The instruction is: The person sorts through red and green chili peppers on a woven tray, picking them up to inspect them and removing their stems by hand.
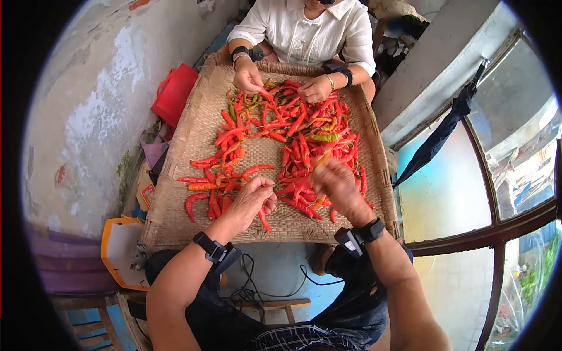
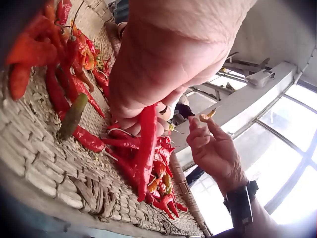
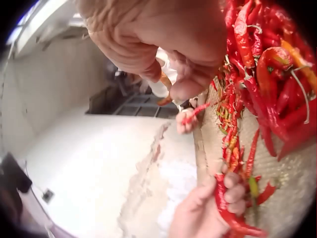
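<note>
My left hand (image 1: 253, 202) is over the near middle of a woven tray (image 1: 266, 231), fingers curled round a red pepper (image 2: 147, 153) that points down from them. My right hand (image 1: 338, 186) is raised above the larger pile of red peppers (image 1: 298, 152) on the tray's right side. Between its thumb and fingertips it pinches a small yellow-orange pepper piece (image 3: 165, 82). A looser group of red and orange peppers (image 1: 219, 181) lies left of my left hand. One green pepper (image 2: 73, 116) lies near the tray's edge in the left wrist view.
Across the tray sits a person in a white shirt (image 1: 304, 32), both hands at the peppers on the far side. A red bag (image 1: 174, 93) stands by the left wall. A dark folded umbrella (image 1: 436, 137) hangs at the right window. Cables (image 1: 252, 286) lie below the tray.
</note>
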A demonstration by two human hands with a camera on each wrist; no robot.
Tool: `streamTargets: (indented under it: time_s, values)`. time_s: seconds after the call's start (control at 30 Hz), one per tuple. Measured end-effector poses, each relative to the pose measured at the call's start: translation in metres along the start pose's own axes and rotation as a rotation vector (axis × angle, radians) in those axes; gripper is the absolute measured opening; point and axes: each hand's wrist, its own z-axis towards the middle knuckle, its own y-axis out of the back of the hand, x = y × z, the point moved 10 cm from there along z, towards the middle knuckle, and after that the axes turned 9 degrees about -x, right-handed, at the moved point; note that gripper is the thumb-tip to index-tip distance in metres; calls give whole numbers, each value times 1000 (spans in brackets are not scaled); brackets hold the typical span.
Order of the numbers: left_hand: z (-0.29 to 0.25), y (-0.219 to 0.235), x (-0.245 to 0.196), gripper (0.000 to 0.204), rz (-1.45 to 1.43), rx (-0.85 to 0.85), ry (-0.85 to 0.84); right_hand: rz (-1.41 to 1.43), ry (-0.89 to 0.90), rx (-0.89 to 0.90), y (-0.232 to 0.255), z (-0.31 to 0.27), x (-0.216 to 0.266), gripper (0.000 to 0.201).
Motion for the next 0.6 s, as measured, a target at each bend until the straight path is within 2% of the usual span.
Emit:
streamTargets:
  time_s: [0.07,0.1,0.17,0.2,0.27,0.4,0.47,0.5,0.53,0.6]
  values:
    - [-3,-5,-4,22,-94,41,-24,625,3,-390,48,6,0,27]
    - [-6,-10,-10,18,-183,84,-43,625,2,-387,47,6,-5,27]
    - [-9,-15,-15,18,-240,96,-57,311,-57,-303,33,-2,-23,41]
    - [-11,-18,-18,18,-298,110,-67,128,-134,-138,5,-10,-25,49]
    - [-10,-20,-18,19,-327,116,-58,-88,-129,191,-51,-32,-15,42]
    - [-14,-19,-26,21,-286,122,-97,-37,-151,320,-84,-41,-36,28]
    - [-15,-16,-36,27,74,80,-177,-20,-113,312,-79,-36,-49,18]
    - [-20,-12,-55,35,229,5,-286,-44,-98,314,-75,-32,-53,19]
    - [-14,2,-66,37,508,-87,-368,-39,-105,314,-70,-30,-46,19]
    - [-17,16,-85,39,831,-191,-466,-105,-136,278,-54,-26,-29,21]
